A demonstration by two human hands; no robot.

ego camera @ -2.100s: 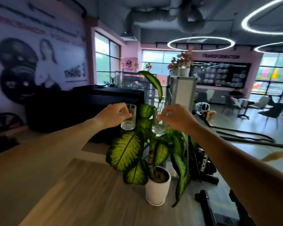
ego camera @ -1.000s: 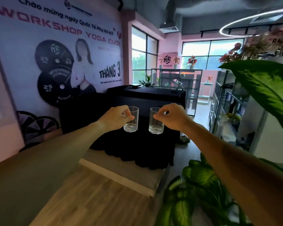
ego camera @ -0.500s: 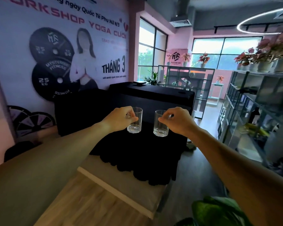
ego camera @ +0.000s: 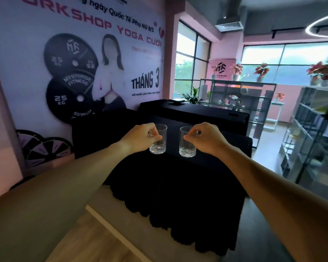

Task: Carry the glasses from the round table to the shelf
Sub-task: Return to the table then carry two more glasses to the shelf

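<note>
In the middle of the frame I hold two clear glasses out at arm's length, one in each hand, both upright and in the air. My left hand (ego camera: 143, 136) has its fingers and thumb curled round the left glass (ego camera: 158, 139), which sits just to the right of my knuckles, with its base below my fingers. My right hand (ego camera: 206, 138) pinches the right glass (ego camera: 187, 142) near its rim; that glass hangs just left of my fingers. The two glasses are near each other with a gap between them, not touching. Behind and below them lies a black draped table (ego camera: 178, 195). A wall poster (ego camera: 80, 63) fills the upper left of the frame. A metal shelf (ego camera: 311, 129) runs along the right edge, well apart from both glasses.
</note>
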